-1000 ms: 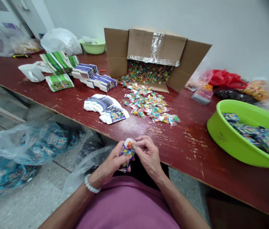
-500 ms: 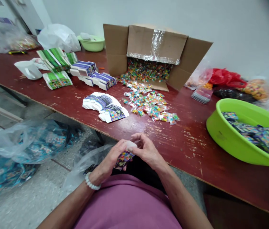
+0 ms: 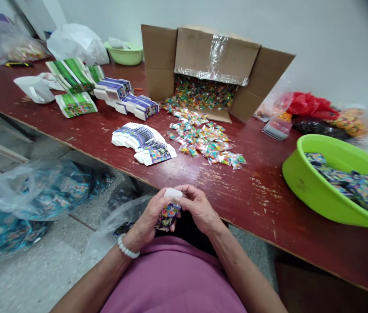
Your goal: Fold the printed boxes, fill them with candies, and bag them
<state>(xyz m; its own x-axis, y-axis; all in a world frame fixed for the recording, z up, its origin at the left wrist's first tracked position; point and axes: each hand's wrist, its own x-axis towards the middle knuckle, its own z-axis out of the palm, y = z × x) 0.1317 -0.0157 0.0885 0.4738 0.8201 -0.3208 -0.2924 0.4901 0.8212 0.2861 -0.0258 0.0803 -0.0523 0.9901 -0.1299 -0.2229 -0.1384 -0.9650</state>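
Close to my body, in front of the table's edge, my left hand (image 3: 153, 216) is wrapped round a small printed cardboard box (image 3: 168, 214) with a white flap standing up at its top. My right hand (image 3: 199, 208) pinches at that flap from the other side, its fingers curled. Part of the box is hidden behind my fingers. Beyond them on the table lies a fanned stack of flat printed cartons (image 3: 143, 142). To its right spreads a pile of small clear candy packets (image 3: 208, 141), which runs back to an open cardboard box (image 3: 216, 56) full of them.
A green tub (image 3: 314, 195) of printed packs stands at the right. Bundled green cartons (image 3: 76, 104), bundled purple cartons (image 3: 138, 106) and a white mug (image 3: 35, 90) sit back left. Plastic bags of blue packs (image 3: 50, 191) lie below the table's edge.
The white flap now stands more upright and shows more of its face. Both hands have shifted slightly, still on the box. The view has tilted a little.
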